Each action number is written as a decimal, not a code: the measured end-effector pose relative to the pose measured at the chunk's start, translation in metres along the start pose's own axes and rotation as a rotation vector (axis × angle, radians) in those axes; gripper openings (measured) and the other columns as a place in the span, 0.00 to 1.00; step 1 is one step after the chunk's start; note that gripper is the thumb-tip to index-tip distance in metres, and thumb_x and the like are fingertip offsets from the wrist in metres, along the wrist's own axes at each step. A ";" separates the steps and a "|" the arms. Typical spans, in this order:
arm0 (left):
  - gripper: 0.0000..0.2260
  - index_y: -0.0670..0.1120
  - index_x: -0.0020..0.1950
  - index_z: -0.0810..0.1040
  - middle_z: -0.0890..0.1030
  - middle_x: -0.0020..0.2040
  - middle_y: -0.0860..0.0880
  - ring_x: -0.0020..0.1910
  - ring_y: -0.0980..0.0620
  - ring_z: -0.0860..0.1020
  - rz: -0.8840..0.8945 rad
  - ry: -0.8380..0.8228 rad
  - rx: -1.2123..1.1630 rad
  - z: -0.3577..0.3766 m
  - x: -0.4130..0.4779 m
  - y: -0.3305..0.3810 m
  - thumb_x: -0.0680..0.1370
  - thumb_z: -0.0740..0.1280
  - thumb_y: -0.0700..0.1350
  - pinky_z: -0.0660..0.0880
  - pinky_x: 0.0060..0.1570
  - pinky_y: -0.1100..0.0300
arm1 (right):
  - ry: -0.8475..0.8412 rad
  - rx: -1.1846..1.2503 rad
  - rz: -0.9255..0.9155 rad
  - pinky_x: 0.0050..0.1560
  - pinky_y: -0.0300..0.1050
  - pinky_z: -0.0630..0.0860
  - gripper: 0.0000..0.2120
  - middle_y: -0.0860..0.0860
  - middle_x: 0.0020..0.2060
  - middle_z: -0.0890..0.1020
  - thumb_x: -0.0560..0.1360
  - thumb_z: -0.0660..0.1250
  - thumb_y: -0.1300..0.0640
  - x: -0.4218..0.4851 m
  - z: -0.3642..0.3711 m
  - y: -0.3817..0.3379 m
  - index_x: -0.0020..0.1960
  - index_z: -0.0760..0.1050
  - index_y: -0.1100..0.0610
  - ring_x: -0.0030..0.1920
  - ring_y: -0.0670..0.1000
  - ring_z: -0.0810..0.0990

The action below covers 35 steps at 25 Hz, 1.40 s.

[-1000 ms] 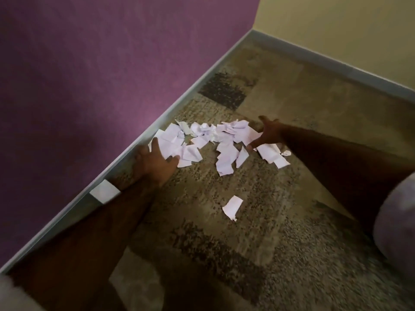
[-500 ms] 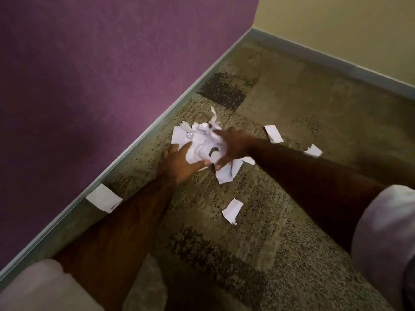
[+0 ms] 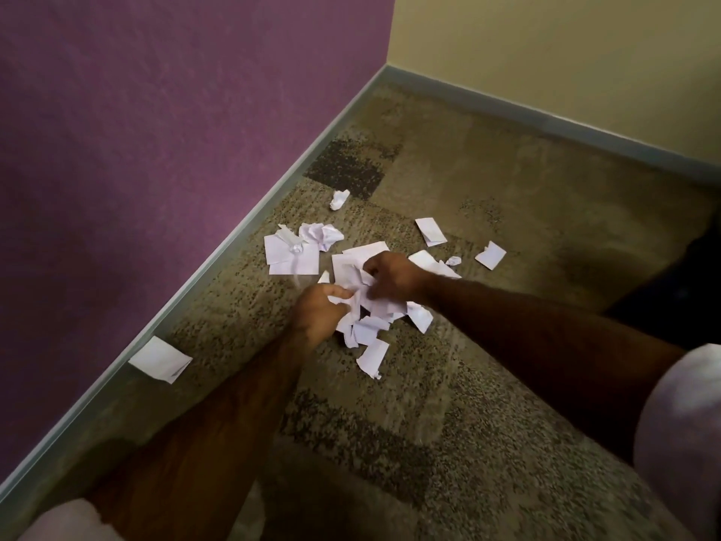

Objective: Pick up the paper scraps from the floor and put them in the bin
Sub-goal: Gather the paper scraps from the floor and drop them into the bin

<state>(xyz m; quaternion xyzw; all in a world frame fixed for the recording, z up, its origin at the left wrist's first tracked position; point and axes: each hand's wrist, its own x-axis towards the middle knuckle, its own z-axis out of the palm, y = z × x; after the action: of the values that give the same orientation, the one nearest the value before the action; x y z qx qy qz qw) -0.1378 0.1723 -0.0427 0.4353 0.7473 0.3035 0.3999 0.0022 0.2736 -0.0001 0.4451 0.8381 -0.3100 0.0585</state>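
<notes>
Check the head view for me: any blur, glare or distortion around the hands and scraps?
Head view: dim, no glare; left hand and right hand, gripping paper scraps, slightly motion-blurred; baseboard nearly straight, so distortion is mild; sleeve at the right edge out of focus.

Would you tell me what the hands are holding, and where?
Left hand and right hand grip opposite sides of a bunch of white paper scraps.

Corner of a carpeted room, home or office unclear: mottled brown carpet point(image 3: 526, 290) in tile-like patches, purple wall point(image 3: 156, 111) left, cream wall point(image 3: 565, 52) far right, grey skirting point(image 3: 234, 244) below both.
</notes>
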 end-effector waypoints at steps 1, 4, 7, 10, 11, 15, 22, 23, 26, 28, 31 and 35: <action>0.08 0.48 0.52 0.84 0.83 0.57 0.49 0.51 0.51 0.81 0.000 -0.008 -0.016 -0.002 -0.003 0.010 0.74 0.72 0.41 0.77 0.49 0.61 | 0.000 0.053 0.015 0.28 0.41 0.62 0.15 0.50 0.27 0.69 0.68 0.73 0.65 -0.011 -0.014 0.002 0.30 0.68 0.56 0.31 0.49 0.69; 0.06 0.51 0.49 0.83 0.84 0.53 0.51 0.42 0.57 0.81 0.122 -0.084 -0.067 -0.017 -0.015 0.060 0.75 0.72 0.41 0.76 0.38 0.61 | 0.041 0.197 0.056 0.32 0.41 0.72 0.04 0.53 0.34 0.80 0.68 0.74 0.65 -0.050 -0.066 0.006 0.41 0.80 0.63 0.32 0.48 0.76; 0.10 0.47 0.54 0.83 0.83 0.56 0.52 0.46 0.57 0.80 0.233 -0.162 -0.121 -0.028 -0.031 0.137 0.75 0.71 0.38 0.74 0.39 0.64 | 0.152 0.216 0.123 0.37 0.44 0.77 0.07 0.53 0.38 0.84 0.67 0.76 0.64 -0.108 -0.133 0.005 0.44 0.83 0.57 0.35 0.49 0.80; 0.11 0.41 0.57 0.82 0.84 0.52 0.44 0.40 0.54 0.82 0.359 -0.259 -0.269 -0.012 -0.049 0.218 0.75 0.70 0.35 0.79 0.39 0.62 | 0.305 0.049 0.254 0.39 0.44 0.75 0.09 0.53 0.37 0.84 0.65 0.78 0.59 -0.182 -0.205 0.010 0.44 0.83 0.56 0.35 0.50 0.79; 0.11 0.40 0.56 0.83 0.84 0.51 0.41 0.40 0.52 0.82 0.411 -0.305 -0.319 0.003 -0.057 0.247 0.74 0.70 0.34 0.79 0.41 0.60 | 0.343 -0.027 0.322 0.40 0.44 0.75 0.09 0.52 0.37 0.84 0.64 0.78 0.57 -0.212 -0.228 0.014 0.43 0.83 0.54 0.35 0.51 0.79; 0.15 0.34 0.51 0.84 0.84 0.49 0.36 0.48 0.44 0.83 0.532 -0.462 -0.410 0.082 -0.098 0.346 0.66 0.72 0.38 0.80 0.49 0.50 | 0.422 -0.257 0.616 0.39 0.46 0.75 0.08 0.54 0.35 0.83 0.65 0.78 0.53 -0.319 -0.285 0.046 0.41 0.82 0.54 0.34 0.55 0.79; 0.17 0.40 0.64 0.78 0.81 0.55 0.45 0.45 0.52 0.79 0.508 -0.583 -0.206 0.180 -0.167 0.424 0.76 0.66 0.35 0.82 0.46 0.59 | 0.514 -0.212 0.934 0.32 0.42 0.75 0.14 0.63 0.40 0.82 0.73 0.73 0.61 -0.398 -0.283 0.106 0.52 0.79 0.71 0.33 0.56 0.83; 0.20 0.43 0.67 0.75 0.80 0.59 0.45 0.47 0.51 0.78 0.466 -0.614 -0.265 0.183 -0.167 0.418 0.76 0.66 0.34 0.81 0.50 0.55 | 0.527 -0.135 0.958 0.25 0.41 0.76 0.10 0.62 0.39 0.81 0.74 0.71 0.63 -0.397 -0.278 0.111 0.51 0.78 0.70 0.27 0.52 0.83; 0.23 0.46 0.71 0.72 0.78 0.61 0.47 0.49 0.53 0.76 0.423 -0.610 -0.366 0.172 -0.157 0.395 0.76 0.66 0.35 0.78 0.51 0.55 | 0.569 0.011 0.985 0.31 0.47 0.83 0.11 0.63 0.45 0.82 0.76 0.69 0.63 -0.390 -0.275 0.122 0.56 0.77 0.68 0.34 0.55 0.85; 0.20 0.45 0.69 0.74 0.77 0.58 0.48 0.51 0.53 0.76 0.468 -0.551 -0.377 0.156 -0.143 0.378 0.77 0.67 0.37 0.75 0.49 0.58 | 0.509 -0.146 0.999 0.36 0.55 0.83 0.14 0.63 0.50 0.83 0.77 0.69 0.58 -0.379 -0.279 0.123 0.56 0.79 0.67 0.45 0.63 0.85; 0.15 0.45 0.64 0.78 0.80 0.58 0.48 0.52 0.55 0.77 0.522 -0.389 -0.329 0.124 -0.112 0.328 0.77 0.67 0.40 0.74 0.49 0.61 | 0.657 -0.448 0.861 0.48 0.57 0.83 0.14 0.62 0.50 0.84 0.72 0.71 0.57 -0.344 -0.281 0.108 0.53 0.81 0.65 0.48 0.62 0.84; 0.11 0.42 0.58 0.82 0.84 0.54 0.43 0.49 0.47 0.81 0.425 -0.134 0.061 0.052 -0.054 0.193 0.77 0.66 0.42 0.76 0.49 0.57 | 0.632 -0.014 0.553 0.45 0.57 0.83 0.09 0.60 0.40 0.83 0.73 0.73 0.59 -0.259 -0.235 0.052 0.49 0.81 0.64 0.42 0.62 0.84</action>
<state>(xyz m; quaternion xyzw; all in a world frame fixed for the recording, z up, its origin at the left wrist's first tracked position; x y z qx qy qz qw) 0.0024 0.2137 0.1044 0.6140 0.6193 0.3286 0.3626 0.2391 0.2454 0.2606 0.7259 0.6660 -0.1254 -0.1174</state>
